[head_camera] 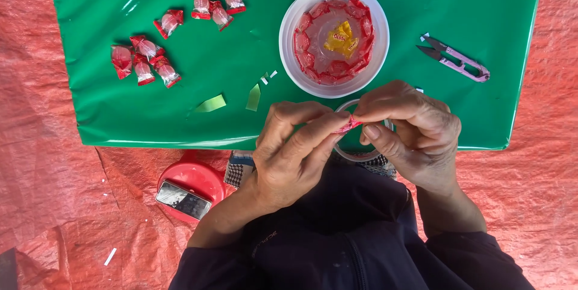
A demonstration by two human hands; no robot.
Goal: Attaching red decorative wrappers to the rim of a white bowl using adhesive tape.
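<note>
My left hand (295,145) and my right hand (409,124) meet at the near edge of a green sheet (180,115), both pinching one small red-wrapped candy (349,125) between their fingertips. A clear tape roll (361,151) lies under the hands, mostly hidden. Just beyond them stands a white bowl (289,43) with red-wrapped candies (313,67) set in a ring along its inside wall and a yellow-wrapped candy (340,38) in the middle.
Several loose red-wrapped candies (144,61) lie at the sheet's far left. Pink thread snips (457,61) rest to the right of the bowl. Green paper scraps (211,104) sit near the front edge. A red lid with a phone (182,199) on it lies on the red tarp (54,163).
</note>
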